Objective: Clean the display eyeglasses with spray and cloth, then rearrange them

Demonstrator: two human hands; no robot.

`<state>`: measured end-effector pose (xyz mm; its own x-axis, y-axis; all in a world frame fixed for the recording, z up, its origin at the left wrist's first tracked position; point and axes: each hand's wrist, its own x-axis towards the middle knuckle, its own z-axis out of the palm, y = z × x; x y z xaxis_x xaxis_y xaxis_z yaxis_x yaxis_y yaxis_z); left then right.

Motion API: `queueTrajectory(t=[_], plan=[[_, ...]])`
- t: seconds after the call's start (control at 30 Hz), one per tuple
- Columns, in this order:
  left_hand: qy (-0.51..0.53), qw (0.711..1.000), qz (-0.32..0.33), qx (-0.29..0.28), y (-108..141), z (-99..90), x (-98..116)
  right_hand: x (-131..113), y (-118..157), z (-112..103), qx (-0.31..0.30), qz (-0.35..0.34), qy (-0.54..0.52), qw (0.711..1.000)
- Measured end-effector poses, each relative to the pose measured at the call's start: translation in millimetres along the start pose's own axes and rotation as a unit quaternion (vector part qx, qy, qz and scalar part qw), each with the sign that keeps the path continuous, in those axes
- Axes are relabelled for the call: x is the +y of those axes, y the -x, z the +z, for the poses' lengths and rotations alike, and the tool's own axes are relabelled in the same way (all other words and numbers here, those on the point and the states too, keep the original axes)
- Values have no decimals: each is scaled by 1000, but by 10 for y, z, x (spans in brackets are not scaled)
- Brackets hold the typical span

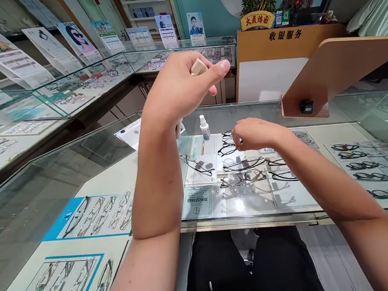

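Nearest, at the front left corner of the glass counter [221, 226], glasses lie in slanting rows on a blue-edged tray [87, 288], spaced so that each pair shows separately. Toward the right end, a column of dark frames [365, 176] seems arranged for the same easy viewing. Mid-counter, just behind the front edge, a small plaque [197, 203] lies beside several loose pairs. Past these, the right hand [256, 133] reaches in with bent fingers beside the black-framed glasses [227, 150]; its fingertips are turned away, so I cannot tell whether they grip them. A white bottle [205, 128] stands upright near the back edge, within easy reach. The left hand [186, 82] is raised, its fingers curled around a pale cloth [199, 67] — bunched in the palm, probably to keep it ready — with the thumb extended. Beyond the back edge, a wooden panel [343, 65] leans at an angle; farther off are a cash desk [287, 44] and two other people.
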<state>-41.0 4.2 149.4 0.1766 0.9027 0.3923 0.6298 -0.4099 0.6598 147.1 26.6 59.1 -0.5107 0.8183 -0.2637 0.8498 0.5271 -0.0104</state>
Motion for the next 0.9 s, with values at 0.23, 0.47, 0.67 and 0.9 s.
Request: queueTrajectory(t=[0.23, 0.47, 0.67, 0.9], plan=[[-6, 1000, 13, 8, 16, -39, -6, -62, -157, 135, -38, 3, 105, 994], [0, 1000, 8, 4, 4, -60, -18, -219, -117, 120, -81, 28, 121, 989], [-7, 999, 21, -38, 60, -127, 16, -313, -46, 75, -104, 52, 115, 987], [31, 992, 76, -100, 81, -262, -34, -398, -33, 55, -131, 70, 119, 982]])
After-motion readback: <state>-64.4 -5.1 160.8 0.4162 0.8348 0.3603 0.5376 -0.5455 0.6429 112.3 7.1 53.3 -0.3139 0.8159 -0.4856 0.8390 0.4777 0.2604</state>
